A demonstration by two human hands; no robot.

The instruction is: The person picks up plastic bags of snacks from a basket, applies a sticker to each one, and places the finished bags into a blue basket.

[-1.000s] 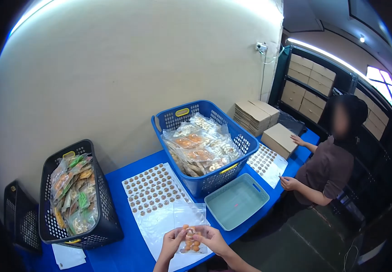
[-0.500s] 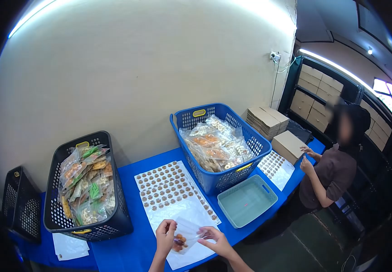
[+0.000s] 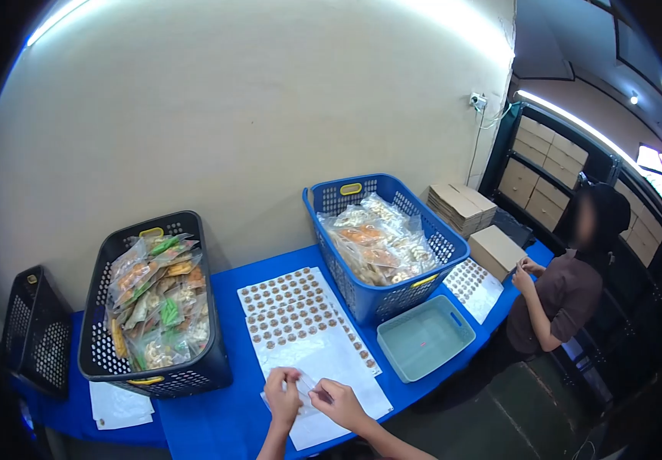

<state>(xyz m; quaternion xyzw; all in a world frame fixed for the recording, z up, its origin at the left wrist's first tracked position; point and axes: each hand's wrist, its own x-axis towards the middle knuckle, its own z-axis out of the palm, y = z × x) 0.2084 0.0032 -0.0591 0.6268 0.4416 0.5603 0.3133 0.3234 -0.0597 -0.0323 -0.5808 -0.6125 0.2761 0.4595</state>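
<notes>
Above the sticker sheets, my left hand (image 3: 283, 396) grips one side of a small clear plastic bag (image 3: 306, 382). My right hand (image 3: 340, 405) pinches the bag's other side, fingers close together. Most of the bag and whatever is inside it are hidden behind my hands. White sheets with rows of round brown stickers (image 3: 289, 310) lie under and beyond my hands; their nearer part is bare backing paper. A pale green shallow tray (image 3: 465, 340) stands to the right of the sheets.
A blue basket (image 3: 377, 307) holds clear packs of pale and orange food. A black basket (image 3: 220, 360) at left holds mixed packs; another dark basket (image 3: 44, 337) stands beyond. Cardboard (image 3: 461, 208), a box (image 3: 497, 249) and more sticker sheets (image 3: 475, 287) are near a co-worker (image 3: 565, 299).
My hands have come closer together, and the bag is now folded or bunched between them. Its brown and reddish contents, visible before, are hidden. The view has shifted slightly.
</notes>
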